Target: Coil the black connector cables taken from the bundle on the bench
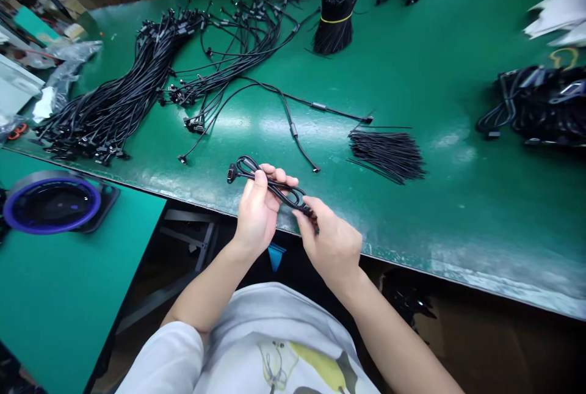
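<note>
A black cable (pixel 284 193), folded into a narrow coil, is held between my two hands over the front edge of the green table. My left hand (pixel 262 204) is closed around its middle, thumb on top, and a plug sticks out past the fingers on the left. At the coil's right end, my right hand (pixel 326 232) pinches the loops between thumb and fingers; the fingertips are partly hidden. Just beyond lie loose black cables (pixel 293 128) with small plugs. A flat bunch of thin black ties (pixel 387 154) rests to the right.
A large bundle of black cables (pixel 123 98) covers the table's left, with more cables (pixel 242 55) behind. An upright bunch of ties (pixel 336 21) has a yellow band. Coiled cables (pixel 544 107) are piled at right. A blue-rimmed round device (pixel 52 203) stands on the lower-left table.
</note>
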